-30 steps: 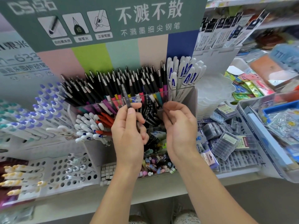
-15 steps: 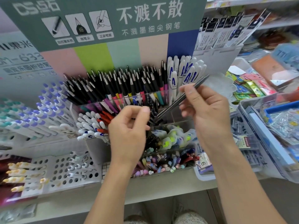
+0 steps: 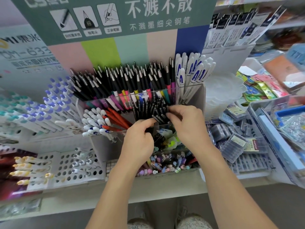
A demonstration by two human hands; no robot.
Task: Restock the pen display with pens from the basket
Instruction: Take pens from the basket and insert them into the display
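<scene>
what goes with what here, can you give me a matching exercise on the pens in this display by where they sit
Things:
1. white pens with blue letters
2. orange pens
3. small black pens
4. purple-capped pens

Places:
A. far left of the display
B. at the fingertips of both hands
C. top right compartment
D. middle row, beside white pens

Pairs: 1-C, 2-D, 3-B, 4-A
</scene>
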